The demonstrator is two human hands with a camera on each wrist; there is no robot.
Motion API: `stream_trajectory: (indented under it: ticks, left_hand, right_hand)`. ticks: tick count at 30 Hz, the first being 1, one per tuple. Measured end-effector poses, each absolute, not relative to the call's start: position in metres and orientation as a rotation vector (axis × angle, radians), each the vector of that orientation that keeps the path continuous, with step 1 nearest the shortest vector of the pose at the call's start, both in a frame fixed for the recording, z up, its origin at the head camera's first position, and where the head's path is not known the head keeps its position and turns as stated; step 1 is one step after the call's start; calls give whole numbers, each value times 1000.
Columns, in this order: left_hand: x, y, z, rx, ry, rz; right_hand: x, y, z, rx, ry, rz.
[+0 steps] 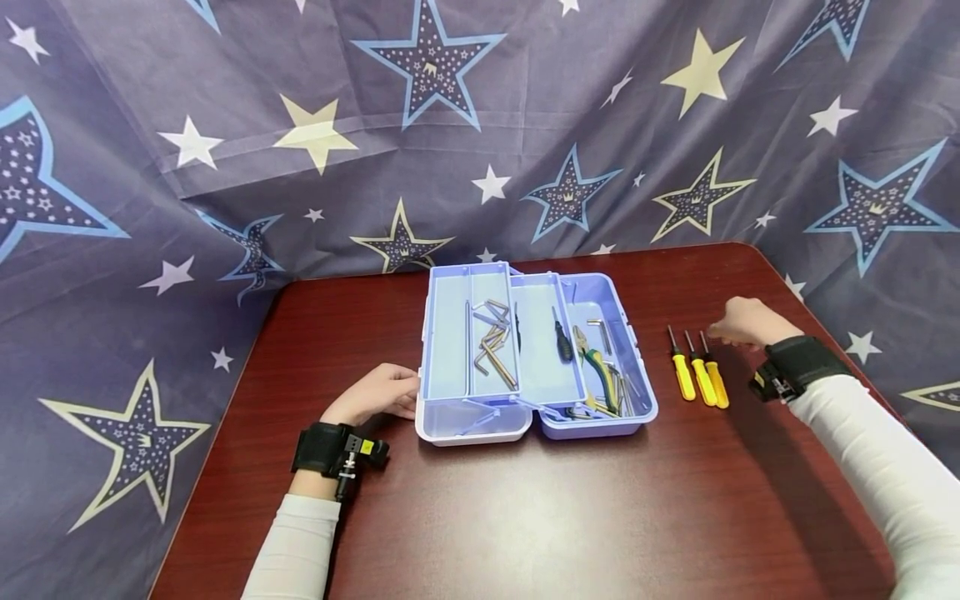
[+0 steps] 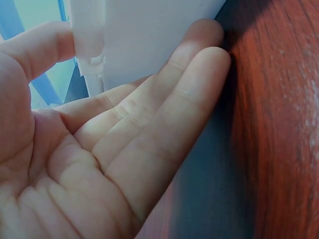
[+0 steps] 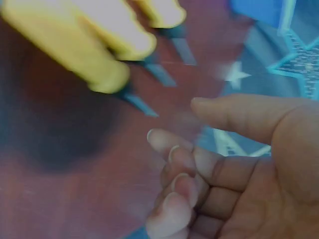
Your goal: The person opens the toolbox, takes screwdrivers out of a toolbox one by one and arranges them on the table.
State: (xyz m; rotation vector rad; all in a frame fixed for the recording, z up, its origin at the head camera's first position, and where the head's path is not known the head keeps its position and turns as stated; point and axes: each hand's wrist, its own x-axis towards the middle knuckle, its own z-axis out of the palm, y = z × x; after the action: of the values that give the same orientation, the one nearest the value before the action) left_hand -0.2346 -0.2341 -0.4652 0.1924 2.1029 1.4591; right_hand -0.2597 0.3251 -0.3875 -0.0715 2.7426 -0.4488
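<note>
A lavender-blue toolbox point(image 1: 596, 430) stands unfolded on the table, its trays spread out. My left hand point(image 1: 378, 392) touches its left side; in the left wrist view the fingers lie nearly straight along the white wall point(image 2: 134, 45), with the thumb at its edge. Three yellow-handled screwdrivers point(image 1: 703, 382) lie side by side to the right of the box, shafts pointing away. Just beyond their tips hovers my right hand point(image 1: 752, 322), holding nothing. The right wrist view shows its fingers loosely bent and apart from the screwdriver shafts point(image 3: 142, 105).
Hex keys point(image 1: 495, 354) lie in the upper left tray, and a dark-handled screwdriver point(image 1: 563, 343) in the middle one. Pliers point(image 1: 602, 375) and other metal tools fill the right bin. A star-patterned cloth point(image 1: 450, 183) hangs behind the reddish-brown table point(image 1: 360, 325).
</note>
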Motion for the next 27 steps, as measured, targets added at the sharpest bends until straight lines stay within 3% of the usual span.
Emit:
stream_trajectory:
  ticks: [14,21,27]
  left_hand:
    - [-233,-235,-464,201,2108,1456]
    - [-233,-236,-464,215,2083,1472]
    - [-234,-237,-465,216,2086,1473]
  right_hand:
    - [-285,214,-316,-379,2910,-291]
    - [-288,155,-303,-527,2912,-248]
    - [-294,124,-317,-564,2873,-218]
